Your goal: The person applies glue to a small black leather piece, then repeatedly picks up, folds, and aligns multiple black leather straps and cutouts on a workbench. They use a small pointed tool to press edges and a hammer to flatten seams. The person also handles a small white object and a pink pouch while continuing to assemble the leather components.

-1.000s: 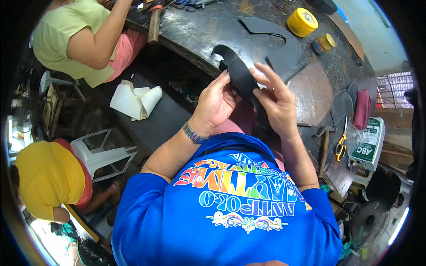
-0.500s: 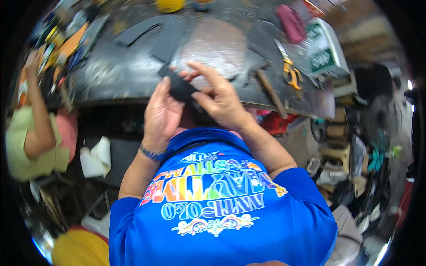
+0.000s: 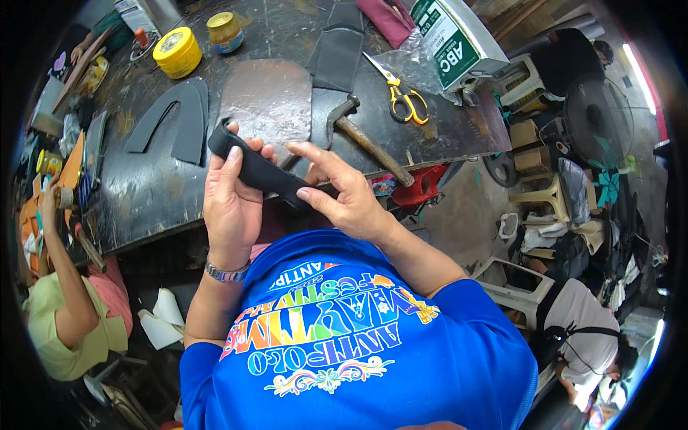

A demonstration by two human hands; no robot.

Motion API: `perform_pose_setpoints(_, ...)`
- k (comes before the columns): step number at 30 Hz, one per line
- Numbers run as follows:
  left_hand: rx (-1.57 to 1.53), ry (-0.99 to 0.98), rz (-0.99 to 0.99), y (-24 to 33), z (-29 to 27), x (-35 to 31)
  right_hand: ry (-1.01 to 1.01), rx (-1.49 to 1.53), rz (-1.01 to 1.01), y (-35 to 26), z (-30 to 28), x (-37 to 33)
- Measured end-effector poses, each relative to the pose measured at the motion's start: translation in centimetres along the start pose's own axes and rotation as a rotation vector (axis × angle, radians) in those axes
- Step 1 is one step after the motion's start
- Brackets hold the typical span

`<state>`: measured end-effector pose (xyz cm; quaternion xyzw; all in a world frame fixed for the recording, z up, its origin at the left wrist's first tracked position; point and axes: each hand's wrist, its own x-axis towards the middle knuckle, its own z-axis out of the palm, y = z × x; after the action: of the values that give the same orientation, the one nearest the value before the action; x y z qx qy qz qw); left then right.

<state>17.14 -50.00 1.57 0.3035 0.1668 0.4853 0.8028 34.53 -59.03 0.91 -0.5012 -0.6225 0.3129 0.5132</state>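
My left hand (image 3: 231,192) is closed round one end of a curved black strip (image 3: 261,170), which looks like soft leather or padded fabric. Its thumb lies on top and the fingers pass behind. At the strip's lower right end, my right hand (image 3: 350,195) presses with the thumb, while the index finger stretches out above it; the other fingers are partly hidden. The strip is held in the air over the table's front edge. Beyond it lies a flat brownish slab (image 3: 266,97). A hammer (image 3: 369,143) with a wooden handle rests right of my hands.
On the dark table (image 3: 172,204) are curved black cut pieces (image 3: 188,122), yellow-handled scissors (image 3: 401,97), a yellow tub (image 3: 177,54), a jar (image 3: 225,34) and a green-and-white can (image 3: 455,46). At the left, a co-worker's arm (image 3: 61,251) reaches among tools. A fan (image 3: 598,118) stands right.
The view has swung, so the table things appear shifted. Both hands still hold the black strip, which now shows more of its length.
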Motion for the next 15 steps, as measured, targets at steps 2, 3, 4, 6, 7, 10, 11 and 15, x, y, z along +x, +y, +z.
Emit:
perform_pose_setpoints(2, 0.022, 0.03, -0.03, -0.1, -0.7, 1.1, -0.017, 0.138, 0.107, 0.0, -0.1, -0.1)
perform_pose_setpoints(3, 0.05, 0.045, -0.04, -0.2, -1.1, 1.8, -0.02, 0.184, 0.164, 0.0, -0.2, -0.2)
perform_pose_setpoints(4, 0.08, 0.076, -0.046, -0.3, -1.6, 2.5, -0.022, 0.235, 0.179, 0.0, -0.2, -0.2)
perform_pose_setpoints(6, 0.085, 0.064, -0.081, -0.5, -2.4, 3.9, -0.019, 0.233, 0.225, 0.1, -0.3, -0.1)
perform_pose_setpoints(7, 0.088, 0.062, -0.098, -0.5, -2.9, 4.5, -0.011, 0.204, 0.23, 0.2, -0.3, 0.0)
perform_pose_setpoints(10, 0.051, 0.061, -0.119, -0.6, -4.4, 6.1, 0.005, 0.245, 0.276, 0.2, -0.8, 0.5)
perform_pose_setpoints(11, 0.037, 0.057, -0.124, -0.3, -5.0, 6.4, -0.008, 0.329, 0.324, -0.1, -1.4, 0.5)
perform_pose_setpoints(15, 0.048, 0.08, -0.118, 0.9, -6.9, 6.2, 0.018, 0.459, 0.343, -2.6, -3.8, 2.1)
